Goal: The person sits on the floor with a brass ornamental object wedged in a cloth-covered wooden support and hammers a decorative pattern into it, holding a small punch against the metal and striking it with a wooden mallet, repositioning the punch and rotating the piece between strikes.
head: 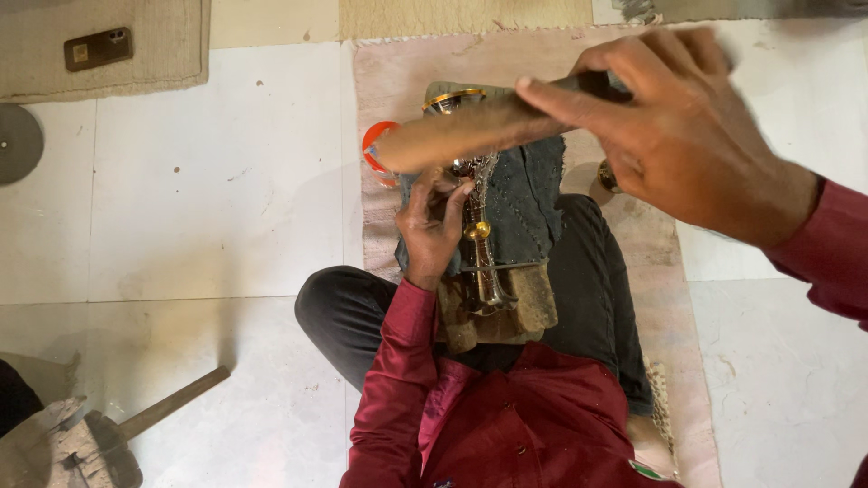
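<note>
Dark red long-sleeved shirt with front buttons, cuffs at both wrists, black trousers, bare hands without rings

phone (98, 48) | top-left on beige mat (163, 54) | dark rect., lies back up (screen hidden)

Floor-level craft workshop, metalwork done seated on the ground.

Pale tiled floor (217, 208), scuffed and dusty, serves as the work surface. Person sits cross-legged on a worn pinkish mat (655, 298) near the floor's far edge. Wooden block (533, 307) wedged in the lap, draped with dark grey cloth (524, 194), carries an ornate silver-and-gold metal piece (477, 253). Blurred wooden mallet (461, 136) raised above it. Grey abrasive disc (16, 140) at the floor's left edge; a rough stone-like lump with a wooden handle (172, 402) at the near left corner. Woven beige mat (154, 45) at the far left corner with a phone (98, 48) lying on it. Small orange-rimmed container (375, 149) beside the cloth.
</note>
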`<move>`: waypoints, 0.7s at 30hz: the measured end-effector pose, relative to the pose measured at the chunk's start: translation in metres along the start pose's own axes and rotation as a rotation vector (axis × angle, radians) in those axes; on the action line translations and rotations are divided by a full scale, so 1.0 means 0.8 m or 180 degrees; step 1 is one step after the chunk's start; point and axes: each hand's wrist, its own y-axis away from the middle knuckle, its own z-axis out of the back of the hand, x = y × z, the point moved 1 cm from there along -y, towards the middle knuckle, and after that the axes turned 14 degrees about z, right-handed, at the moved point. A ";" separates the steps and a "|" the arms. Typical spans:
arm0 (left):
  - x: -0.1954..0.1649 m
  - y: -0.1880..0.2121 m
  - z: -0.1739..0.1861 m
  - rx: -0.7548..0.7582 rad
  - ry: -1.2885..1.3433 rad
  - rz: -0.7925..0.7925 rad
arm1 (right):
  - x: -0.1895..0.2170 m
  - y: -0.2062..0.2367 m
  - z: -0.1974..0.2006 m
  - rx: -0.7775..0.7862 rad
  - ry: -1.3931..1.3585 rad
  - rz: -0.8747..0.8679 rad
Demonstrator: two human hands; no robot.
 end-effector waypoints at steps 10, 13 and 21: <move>0.001 0.001 0.005 -0.0003 -0.0272 0.0109 | -0.003 0.016 -0.010 0.0125 0.0251 -0.0049; 0.002 0.000 0.006 -0.0008 -0.0315 0.0138 | -0.001 0.015 -0.013 0.0104 0.0762 0.0235; 0.001 -0.003 0.007 0.0049 -0.0251 0.0034 | 0.002 0.012 -0.010 0.0104 -0.0103 -0.0151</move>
